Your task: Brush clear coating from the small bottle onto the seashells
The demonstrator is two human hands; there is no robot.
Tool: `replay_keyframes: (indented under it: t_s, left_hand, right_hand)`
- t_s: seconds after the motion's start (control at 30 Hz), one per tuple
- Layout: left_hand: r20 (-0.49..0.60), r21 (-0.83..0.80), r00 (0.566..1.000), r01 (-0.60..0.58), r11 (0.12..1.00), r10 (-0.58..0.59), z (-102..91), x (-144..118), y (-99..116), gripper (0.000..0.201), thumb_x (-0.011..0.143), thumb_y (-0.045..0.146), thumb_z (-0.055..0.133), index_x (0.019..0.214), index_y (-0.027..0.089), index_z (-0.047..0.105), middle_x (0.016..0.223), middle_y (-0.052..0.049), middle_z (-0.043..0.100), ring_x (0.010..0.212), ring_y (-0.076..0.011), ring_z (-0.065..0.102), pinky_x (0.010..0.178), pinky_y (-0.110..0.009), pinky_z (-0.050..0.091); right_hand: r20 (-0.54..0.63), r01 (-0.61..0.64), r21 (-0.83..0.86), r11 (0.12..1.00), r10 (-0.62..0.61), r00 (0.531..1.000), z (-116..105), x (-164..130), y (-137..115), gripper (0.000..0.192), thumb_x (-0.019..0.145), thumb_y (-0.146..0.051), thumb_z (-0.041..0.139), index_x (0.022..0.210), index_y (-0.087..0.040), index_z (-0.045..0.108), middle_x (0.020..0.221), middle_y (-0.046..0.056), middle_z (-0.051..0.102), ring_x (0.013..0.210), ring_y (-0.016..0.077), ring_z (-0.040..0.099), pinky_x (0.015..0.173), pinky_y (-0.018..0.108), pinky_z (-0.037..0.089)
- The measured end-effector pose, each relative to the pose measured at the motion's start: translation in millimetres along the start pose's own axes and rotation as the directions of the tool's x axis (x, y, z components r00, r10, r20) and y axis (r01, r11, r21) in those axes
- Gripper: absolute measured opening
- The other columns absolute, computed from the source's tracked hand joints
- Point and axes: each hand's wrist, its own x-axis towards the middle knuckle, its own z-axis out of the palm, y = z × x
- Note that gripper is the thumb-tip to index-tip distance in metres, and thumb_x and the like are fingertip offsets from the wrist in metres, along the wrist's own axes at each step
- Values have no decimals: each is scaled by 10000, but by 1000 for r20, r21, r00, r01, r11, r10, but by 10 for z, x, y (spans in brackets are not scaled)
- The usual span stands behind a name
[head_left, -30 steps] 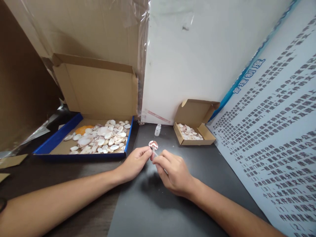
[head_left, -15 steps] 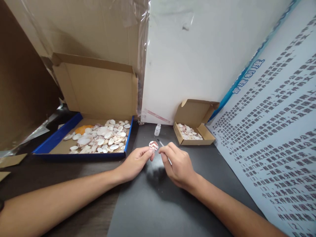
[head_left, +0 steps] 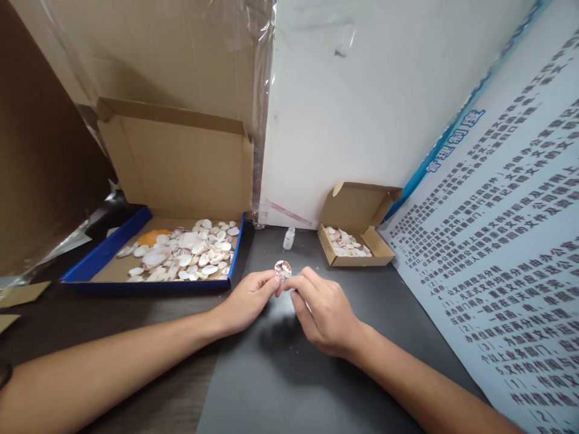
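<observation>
Right hand point(head_left: 326, 310) nearer shell point(head_left: 283, 269); fingers point(head_left: 302, 286) curled; left hand point(head_left: 248, 299) pinches it

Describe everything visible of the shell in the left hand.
The scallop shell is small, fan-shaped and whitish with reddish-brown markings, apparently hard and ridged. The left hand pinches its lower edge between thumb and fingers, holding it above the dark mat. The right hand is close at its lower right; contact is unclear.
</observation>
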Motion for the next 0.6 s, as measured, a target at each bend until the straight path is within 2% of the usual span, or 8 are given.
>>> replay_keyframes:
  t_s: [0.07, 0.2, 0.37, 0.47, 0.53, 0.6]
  left_hand:
    - [3, 8, 1000, -3, 1000, 3, 3, -1, 2, 358, 930, 425, 367, 664, 190, 409, 629, 34, 368, 616, -124, 328, 579, -242, 310]
    - [-11, 37, 1000, 14, 999, -13, 9, 0, -4, 367, 928, 433, 361, 655, 192, 402, 605, 34, 348, 614, -128, 329, 565, -238, 304]
    - [7, 12, 1000, -13, 1000, 13, 5, 4, -14, 355, 920, 439, 374, 674, 186, 421, 666, 26, 406, 635, -126, 341, 595, -238, 331]
    - [-1, 24, 1000, -13, 1000, 13, 2, 2, -10, 362, 926, 426, 372, 658, 186, 413, 641, 33, 385, 631, -126, 343, 600, -240, 323]
    - [-1, 20, 1000, -20, 1000, 20, 3, 2, -5, 356, 926, 412, 374, 658, 182, 420, 651, 29, 397, 650, -129, 363, 622, -242, 336]
    - [9, -4, 999, -32, 999, 32, 5, 3, -1, 347, 923, 403, 381, 665, 178, 430, 678, 23, 421, 668, -131, 378, 645, -246, 354]
  right_hand:
    - [1, 20, -14, 1000, -20, 1000, 7, 1, -6, 245, 975, -185, 345, 1009, -179, 587, 801, 42, 609, 638, 151, 548, 587, 258, 402]
    - [-88, -71, -72, 995, 65, 994, 11, 10, 0, 236, 989, -210, 359, 978, -173, 592, 781, 42, 614, 619, 144, 552, 579, 252, 399]
    - [-25, 64, -20, 998, -65, 998, 12, 17, -13, 222, 981, -200, 378, 973, -181, 600, 773, 38, 622, 619, 145, 558, 569, 251, 394]
    - [-83, -24, -52, 998, 20, 996, 20, 18, -5, 212, 986, -206, 396, 962, -178, 604, 763, 37, 616, 605, 139, 554, 572, 246, 384]
    - [-99, -34, -7, 999, 33, 995, 24, 14, -2, 192, 986, -218, 412, 962, -179, 599, 756, 29, 615, 591, 131, 544, 581, 243, 384]
    - [-53, 31, 95, 995, -26, 998, 33, 5, -4, 168, 980, -227, 428, 955, -188, 590, 743, 12, 619, 584, 124, 537, 582, 239, 385]
